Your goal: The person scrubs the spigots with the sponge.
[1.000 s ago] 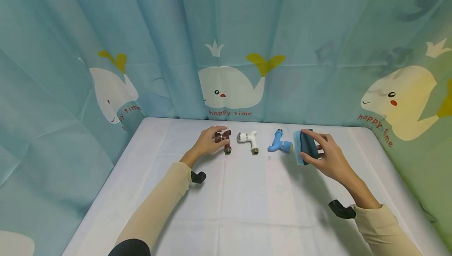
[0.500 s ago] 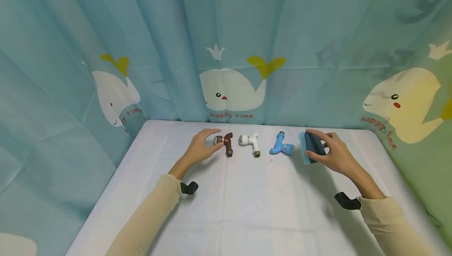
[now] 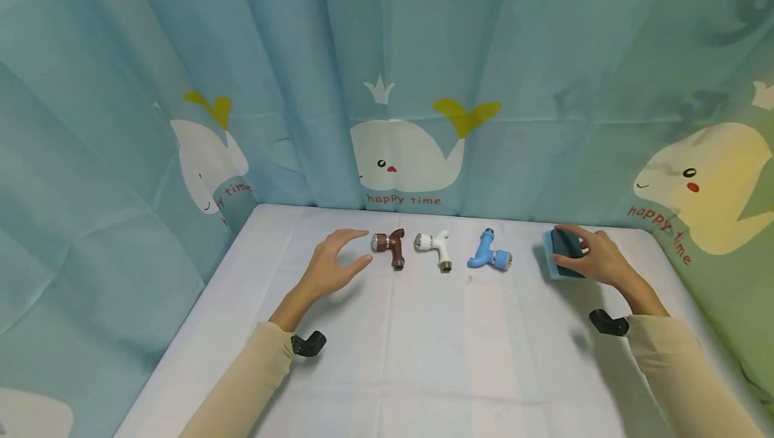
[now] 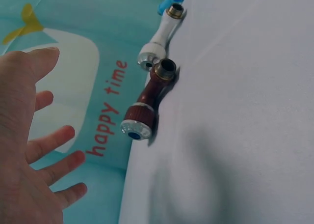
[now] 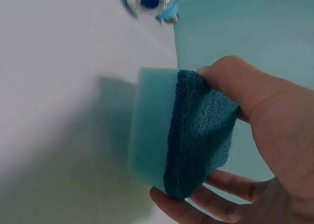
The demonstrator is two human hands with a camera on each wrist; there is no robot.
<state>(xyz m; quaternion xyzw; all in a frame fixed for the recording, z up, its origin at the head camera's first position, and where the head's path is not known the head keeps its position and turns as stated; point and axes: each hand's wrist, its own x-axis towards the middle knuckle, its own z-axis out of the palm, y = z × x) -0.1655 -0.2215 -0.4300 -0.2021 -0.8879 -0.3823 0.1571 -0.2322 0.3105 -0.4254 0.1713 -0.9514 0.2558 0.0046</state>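
Note:
Three small taps lie in a row at the back of the white table: a brown tap [image 3: 396, 248], a white tap [image 3: 440, 250] and a light blue tap [image 3: 488, 250]. To the left of the brown tap is my left hand [image 3: 330, 265], thumb and fingers spread and holding nothing; the left wrist view shows a gap between them and the brown tap [image 4: 149, 100]. My right hand [image 3: 605, 260] pinches a kitchen sponge [image 5: 157, 126] between thumb and fingers, right of the blue tap. The sponge has pale blue foam and a dark blue scouring pad [image 5: 198, 133].
A blue-green curtain [image 3: 520, 162] with printed whales hangs right behind the table's back edge and along both sides. The white cloth-covered table [image 3: 447, 344] stretches in front of the taps. A black curved piece sticks out at each sleeve cuff.
My left hand has let go of the brown tap and drawn back to the left. My right hand has carried the sponge to the right, away from the blue tap.

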